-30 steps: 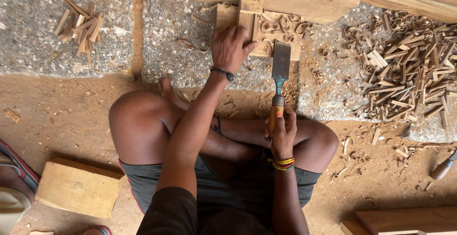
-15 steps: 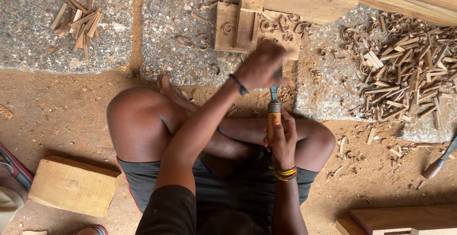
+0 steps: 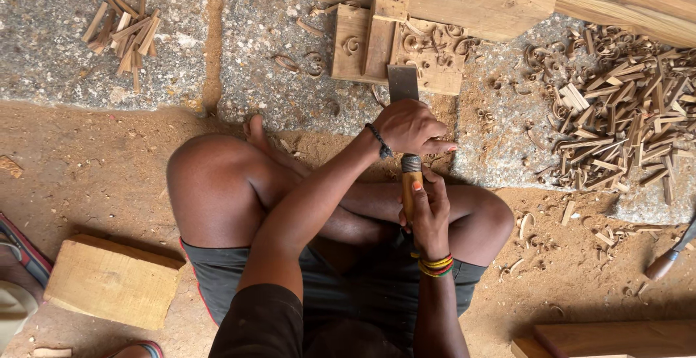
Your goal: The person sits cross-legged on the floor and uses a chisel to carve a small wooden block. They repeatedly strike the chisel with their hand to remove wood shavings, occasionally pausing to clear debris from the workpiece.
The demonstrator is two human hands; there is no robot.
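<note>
Carving well under way on the floor, with much of the panel already cut

The right hand (image 3: 429, 217) is wrapped round the chisel (image 3: 407, 137) at its wooden handle, and the left hand (image 3: 410, 127) is closed over the blade near its top, its edge resting on the carved wooden panel (image 3: 435, 57); scroll shapes already stand out there, wood shavings (image 3: 616, 115) lie heaped just beside it, though how much stays uncut seems unclear from this height

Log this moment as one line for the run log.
left hand: gripping chisel near blade | right hand: on wooden handle | blade tip: at carved wood panel | person seated cross-legged
</note>
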